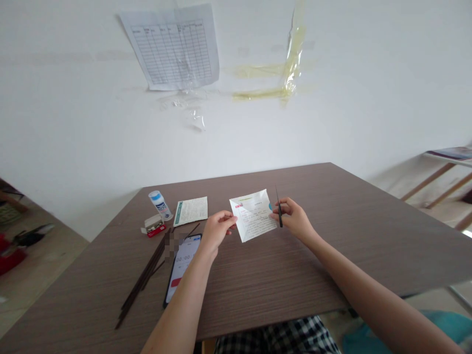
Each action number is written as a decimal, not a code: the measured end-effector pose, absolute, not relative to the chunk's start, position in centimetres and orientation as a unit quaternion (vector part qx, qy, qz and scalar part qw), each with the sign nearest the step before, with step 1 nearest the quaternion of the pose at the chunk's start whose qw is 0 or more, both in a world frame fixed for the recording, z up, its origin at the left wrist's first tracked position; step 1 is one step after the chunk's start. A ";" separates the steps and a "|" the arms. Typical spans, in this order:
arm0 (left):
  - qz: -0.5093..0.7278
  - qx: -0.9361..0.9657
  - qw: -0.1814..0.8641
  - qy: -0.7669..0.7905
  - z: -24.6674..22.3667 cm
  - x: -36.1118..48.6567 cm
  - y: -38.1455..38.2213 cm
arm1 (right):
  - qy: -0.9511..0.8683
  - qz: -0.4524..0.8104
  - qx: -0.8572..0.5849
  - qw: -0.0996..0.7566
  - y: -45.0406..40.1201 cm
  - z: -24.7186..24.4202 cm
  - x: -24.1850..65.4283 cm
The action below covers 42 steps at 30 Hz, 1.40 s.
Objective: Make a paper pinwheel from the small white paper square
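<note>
A folded white printed paper sheet (252,215) with green and red marks is held up above the wood-grain table (280,275). My left hand (217,231) pinches its lower left side. My right hand (293,219) grips a thin dark stick (280,210) upright, with its fingertips at the sheet's right edge. Left of my left hand lie a bundle of long dark sticks (142,278) and a phone (182,268) showing a timer. Part of the table near the sticks is pixelated.
Beyond the sticks stand a white and blue bottle (161,205), a small open box (154,226) and a printed green-edged leaflet (191,211). The table ends at a white wall bearing a taped paper chart (171,46). A wooden-legged shelf (442,169) stands at right; red items sit on the floor at left.
</note>
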<state>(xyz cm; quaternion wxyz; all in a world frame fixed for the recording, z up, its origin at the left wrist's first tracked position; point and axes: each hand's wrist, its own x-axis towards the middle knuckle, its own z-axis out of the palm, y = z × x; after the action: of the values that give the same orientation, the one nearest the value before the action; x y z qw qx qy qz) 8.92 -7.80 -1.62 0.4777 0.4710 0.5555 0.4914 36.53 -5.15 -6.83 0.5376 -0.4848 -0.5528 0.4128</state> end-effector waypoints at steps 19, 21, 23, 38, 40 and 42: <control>0.557 0.424 0.474 0.535 -4.2 12.0 -8.7 | -0.451 0.426 -0.470 0.628 -5.4 -6.9 35.4; 0.556 0.425 0.461 0.546 -4.5 11.9 -8.6 | -0.448 0.432 -0.472 0.624 -5.4 -7.0 35.2; 0.560 0.426 0.431 0.565 -4.6 11.6 -8.5 | -0.445 0.440 -0.476 0.617 -5.5 -7.1 35.0; 0.591 0.430 0.406 0.549 -4.7 12.1 -8.5 | -0.446 0.435 -0.478 0.619 -5.9 -7.9 34.1; 0.592 0.414 0.452 0.524 -5.0 12.7 -8.7 | -0.430 0.431 -0.470 0.639 -6.2 -7.9 33.7; 0.595 0.392 0.495 0.497 -5.2 13.3 -9.0 | -0.419 0.432 -0.460 0.652 -6.6 -7.8 33.2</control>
<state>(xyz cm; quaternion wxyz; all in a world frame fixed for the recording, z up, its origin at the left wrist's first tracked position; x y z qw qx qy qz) 13.26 -9.04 -5.20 0.4949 0.3925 0.4970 0.5950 33.22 -6.55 -7.76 0.6525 -0.4603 -0.4191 0.4321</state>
